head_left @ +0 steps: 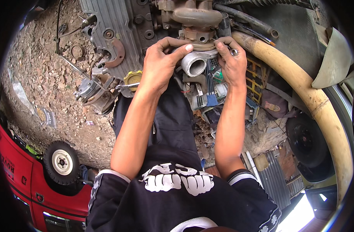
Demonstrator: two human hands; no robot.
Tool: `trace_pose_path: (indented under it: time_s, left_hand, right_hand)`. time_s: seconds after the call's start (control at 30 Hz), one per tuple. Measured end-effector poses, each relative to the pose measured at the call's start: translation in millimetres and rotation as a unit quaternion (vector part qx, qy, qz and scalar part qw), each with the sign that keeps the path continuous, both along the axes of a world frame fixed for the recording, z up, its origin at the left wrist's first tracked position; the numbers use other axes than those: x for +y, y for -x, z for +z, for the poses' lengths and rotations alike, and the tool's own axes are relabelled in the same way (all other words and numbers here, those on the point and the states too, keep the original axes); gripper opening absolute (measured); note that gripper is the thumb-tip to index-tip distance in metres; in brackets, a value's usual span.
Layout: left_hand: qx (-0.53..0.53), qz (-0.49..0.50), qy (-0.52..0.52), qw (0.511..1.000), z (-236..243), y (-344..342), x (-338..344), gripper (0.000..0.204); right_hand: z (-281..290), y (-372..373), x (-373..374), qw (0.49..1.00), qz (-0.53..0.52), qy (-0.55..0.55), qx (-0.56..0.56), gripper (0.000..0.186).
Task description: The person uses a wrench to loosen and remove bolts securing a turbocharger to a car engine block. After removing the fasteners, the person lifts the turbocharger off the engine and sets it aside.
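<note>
A rusty cast manifold (192, 15) is in the upper middle, with a flanged fitting (198, 35) under it and a silver curved pipe elbow (193, 66) at its lower flange, open end toward me. My left hand (159, 63) has thumb and forefinger closed on the left side of that flange. My right hand (231, 63) is at the flange's right side, fingers curled around a small silver socket-like piece (234, 52); its thumb tip is beside the flange. A wrench (126, 88) lies near a yellow cap (132, 78) left of my left hand.
A ribbed engine cover (96, 15) is upper left, above stony ground (49, 108). A long bamboo pole (285, 67) curves down the right, beside a curved metal panel (331, 58) and black tyre (304, 139). Tool trays (219, 92) sit beneath the elbow. A red vehicle (18, 170) is lower left.
</note>
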State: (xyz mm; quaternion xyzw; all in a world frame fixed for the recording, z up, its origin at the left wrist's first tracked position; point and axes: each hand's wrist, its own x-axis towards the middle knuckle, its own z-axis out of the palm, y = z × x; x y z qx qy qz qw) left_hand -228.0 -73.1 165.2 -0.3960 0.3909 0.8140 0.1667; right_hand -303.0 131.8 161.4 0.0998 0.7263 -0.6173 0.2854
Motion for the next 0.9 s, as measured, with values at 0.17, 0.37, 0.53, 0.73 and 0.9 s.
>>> trace_pose_path:
  time_s: [0.17, 0.37, 0.53, 0.73, 0.9]
  left_hand:
    - [0.002, -0.008, 0.119, 0.993, 8.0, 3.5, 14.6, 0.036]
    - [0.033, -0.048, 0.186, 0.981, 4.9, -6.0, 13.7, 0.034]
    - [0.059, -0.146, 0.278, 0.948, 14.3, -4.1, 12.2, 0.031]
    - [-0.002, -0.011, 0.197, 0.980, 11.2, 6.6, 30.0, 0.023]
    - [0.036, -0.040, 0.305, 0.951, 17.4, 9.5, 33.9, 0.026]
  right_hand:
    - [-1.9, 6.6, 5.0, 0.998, -0.019, 0.042, -0.050, 0.023]
    - [-8.7, -0.9, -1.7, 0.999, -0.029, 0.039, -0.001, 0.016]
    - [-3.9, 13.8, 4.5, 0.991, -0.053, 0.067, -0.105, 0.017]
    - [-3.1, 19.3, 6.6, 0.993, -0.029, 0.031, -0.112, 0.021]
    - [-8.8, 13.7, 6.3, 0.990, -0.064, 0.040, -0.116, 0.024]
